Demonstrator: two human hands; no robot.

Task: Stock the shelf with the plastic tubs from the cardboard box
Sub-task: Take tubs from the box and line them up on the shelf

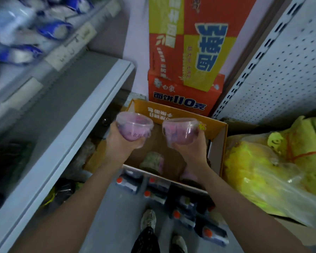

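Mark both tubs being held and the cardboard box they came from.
left tub [135, 134]: head view, pink side wall below the rim.
right tub [181, 136]: head view, side wall facing the camera.
cardboard box [173, 114]: head view, printed orange far wall.

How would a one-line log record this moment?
left hand: grips left tub | right hand: grips right tub | both above cardboard box | shelf: at left

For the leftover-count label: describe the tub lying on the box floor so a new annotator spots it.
Find the open cardboard box on the floor, in front of the tall red and yellow carton. On its bottom, between the forearms, lies the tub. Unlike the pink tubs gripped by the left hand and right hand, it lies unheld, showing a greenish face.
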